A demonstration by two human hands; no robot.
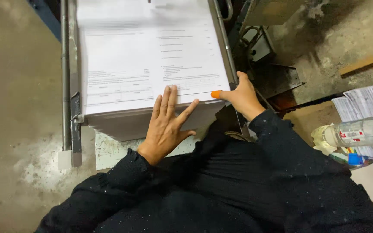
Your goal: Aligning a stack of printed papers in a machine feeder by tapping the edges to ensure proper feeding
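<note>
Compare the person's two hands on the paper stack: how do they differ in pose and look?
The left hand lies flat, fingers spread, on the near edge of the paper stack; the right hand curls around its right corner. The right hand wears an orange thumb cover; the left hand is bare. Both touch the stack and wear black sleeves.

A clear plastic bottle (359, 132) lies beside loose printed papers (363, 103) near a wooden plank (365, 62).
</note>
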